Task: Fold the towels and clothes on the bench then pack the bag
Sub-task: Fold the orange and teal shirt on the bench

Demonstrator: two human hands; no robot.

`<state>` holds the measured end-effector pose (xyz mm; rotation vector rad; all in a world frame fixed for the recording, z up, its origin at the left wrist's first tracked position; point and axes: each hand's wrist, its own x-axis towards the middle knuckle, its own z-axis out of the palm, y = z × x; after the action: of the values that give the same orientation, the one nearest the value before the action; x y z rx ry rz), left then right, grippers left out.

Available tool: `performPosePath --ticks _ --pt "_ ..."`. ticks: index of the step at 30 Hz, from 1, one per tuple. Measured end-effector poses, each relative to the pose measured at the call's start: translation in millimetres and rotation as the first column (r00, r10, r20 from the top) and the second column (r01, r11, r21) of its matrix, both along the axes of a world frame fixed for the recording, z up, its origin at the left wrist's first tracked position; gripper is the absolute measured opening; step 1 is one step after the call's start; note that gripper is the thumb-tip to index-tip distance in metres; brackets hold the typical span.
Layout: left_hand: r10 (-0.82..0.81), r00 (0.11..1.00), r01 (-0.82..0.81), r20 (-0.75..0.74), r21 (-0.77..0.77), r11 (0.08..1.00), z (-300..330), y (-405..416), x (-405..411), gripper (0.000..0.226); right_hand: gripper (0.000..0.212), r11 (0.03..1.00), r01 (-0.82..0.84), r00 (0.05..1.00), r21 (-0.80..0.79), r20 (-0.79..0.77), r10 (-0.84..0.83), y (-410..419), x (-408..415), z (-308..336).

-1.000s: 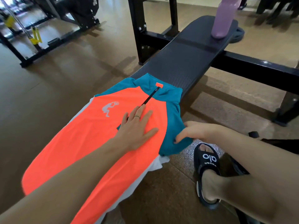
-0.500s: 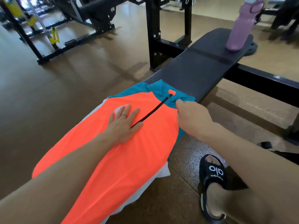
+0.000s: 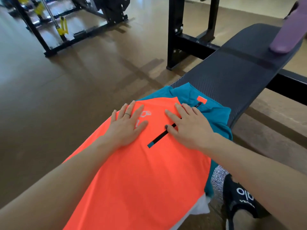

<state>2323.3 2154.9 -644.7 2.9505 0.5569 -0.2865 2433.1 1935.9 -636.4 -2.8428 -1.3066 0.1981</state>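
Note:
An orange and teal zip-neck shirt (image 3: pixel 141 176) lies spread face up along the near end of the black padded bench (image 3: pixel 232 77). My left hand (image 3: pixel 126 126) rests flat on its chest, fingers spread, beside the small white logo. My right hand (image 3: pixel 189 126) lies flat over the black zipper strip near the teal collar. A white cloth (image 3: pixel 201 207) shows under the shirt's right edge. The teal sleeve hangs off the bench's right side. No bag is in view.
A purple water bottle (image 3: pixel 287 34) stands at the far end of the bench. Black rack uprights (image 3: pixel 174 35) rise left of the bench, with more gym frames at the back left. My foot in a black slide sandal (image 3: pixel 240 198) is on the floor at the right.
My right hand let go of the teal sleeve at the bench's side, moved up to the collar, and now lies flat on the zipper. My left hand slid left toward the logo.

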Motion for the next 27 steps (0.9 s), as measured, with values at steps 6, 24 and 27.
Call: performPosePath --ticks 6,24,27 --pt "-0.001 1.000 0.002 -0.028 0.021 1.000 2 -14 -2 0.080 0.078 0.995 -0.002 1.000 0.104 0.016 0.000 -24 15 -11" --pt "-0.510 0.858 0.507 0.056 0.064 0.860 13 -200 -51 0.093 0.049 0.528 0.802 0.497 0.280 -0.803 -0.328 -143 17 -20" --pt "-0.653 0.756 0.630 0.038 0.228 0.743 5 -223 -68 0.088 0.037 0.532 0.814 0.437 0.234 -0.850 -0.295 -148 14 -21"
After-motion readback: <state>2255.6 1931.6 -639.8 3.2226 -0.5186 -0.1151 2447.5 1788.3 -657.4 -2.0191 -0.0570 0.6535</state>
